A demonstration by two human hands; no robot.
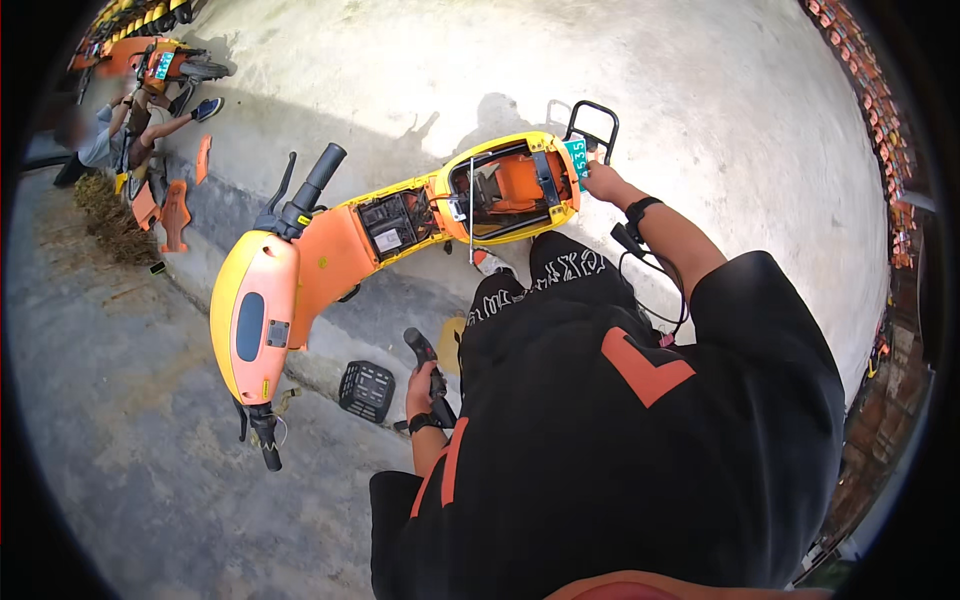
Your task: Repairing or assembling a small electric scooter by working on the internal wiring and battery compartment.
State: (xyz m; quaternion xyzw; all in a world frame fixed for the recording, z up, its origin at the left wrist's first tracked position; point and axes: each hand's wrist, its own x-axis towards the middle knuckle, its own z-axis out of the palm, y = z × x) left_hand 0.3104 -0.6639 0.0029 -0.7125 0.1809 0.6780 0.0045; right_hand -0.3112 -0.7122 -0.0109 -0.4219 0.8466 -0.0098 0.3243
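A yellow and orange electric scooter (330, 255) stretches across the view in front of me, with an open compartment (510, 190) at its rear and an exposed bay (390, 225) in the footboard. My right hand (604, 180) grips the teal plate (575, 160) at the scooter's rear, below a black rack (592, 120). My left hand (421, 391) hangs low, closed on a dark tool (418, 345), probably a power tool, partly hidden by my body. A black plastic basket (366, 390) lies on the ground to its left.
At the upper left, another person (100, 140) sits beside an orange scooter (135, 50), with loose orange panels (172, 215) and dry plants (115, 220) nearby. Concrete ground (720, 110) has a step edge across it. Rows of orange objects (880, 150) line the right side.
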